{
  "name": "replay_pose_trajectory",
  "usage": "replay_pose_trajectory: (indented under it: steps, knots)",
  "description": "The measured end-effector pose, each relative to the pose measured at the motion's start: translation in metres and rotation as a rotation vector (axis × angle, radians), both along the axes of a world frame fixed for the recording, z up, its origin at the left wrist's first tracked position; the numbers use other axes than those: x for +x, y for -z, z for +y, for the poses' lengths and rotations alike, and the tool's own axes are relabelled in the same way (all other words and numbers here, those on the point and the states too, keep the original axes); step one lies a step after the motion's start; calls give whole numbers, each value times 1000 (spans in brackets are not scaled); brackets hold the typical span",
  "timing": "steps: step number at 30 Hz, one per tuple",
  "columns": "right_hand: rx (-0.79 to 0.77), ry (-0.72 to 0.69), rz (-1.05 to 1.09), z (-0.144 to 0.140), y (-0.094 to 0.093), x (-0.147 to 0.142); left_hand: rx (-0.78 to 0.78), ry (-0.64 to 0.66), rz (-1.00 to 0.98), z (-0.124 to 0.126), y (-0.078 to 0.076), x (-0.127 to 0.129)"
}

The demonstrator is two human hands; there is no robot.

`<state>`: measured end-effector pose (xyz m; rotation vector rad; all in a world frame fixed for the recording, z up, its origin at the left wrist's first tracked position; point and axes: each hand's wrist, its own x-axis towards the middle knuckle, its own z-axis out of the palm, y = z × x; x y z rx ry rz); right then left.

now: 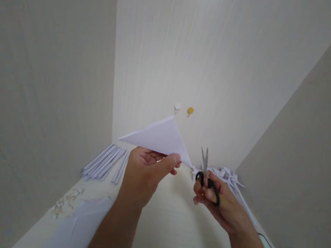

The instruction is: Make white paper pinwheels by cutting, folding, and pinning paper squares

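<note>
No text, label, brand, number or sign can be read anywhere in the view. The folded white paper triangle (159,137) shows a blank face, the scissors (206,175) carry no legible mark on blades or black handles, and the paper strips (105,163) and sheets lying on the desk (169,227) are plain. The small scraps (65,202) near the desk's left edge bear faint markings too small and blurred to make out.
</note>
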<state>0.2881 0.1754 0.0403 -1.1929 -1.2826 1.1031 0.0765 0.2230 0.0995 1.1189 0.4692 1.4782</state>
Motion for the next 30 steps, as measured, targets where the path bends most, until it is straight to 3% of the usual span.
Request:
replay_pose_trajectory:
  steps: [2, 4, 10, 15, 24, 30]
  knots:
    - [152, -79, 205, 5, -22, -9, 6, -42, 4, 4, 0, -1]
    - [229, -101, 258, 10, -32, -18, 4, -90, 8, 7, 1, -1]
    - [230, -18, 78, 20, -23, -30, 33, -153, -10, 13, 5, 7]
    - [189, 38, 30, 9, -29, -27, 45, -171, 45, 11, 10, 16]
    - [194, -18, -163, -6, -35, -9, 41, -204, 87, -4, 3, 16]
    - [147, -112, -178, -9, -34, -6, 79, -213, 25, -4, 5, 13]
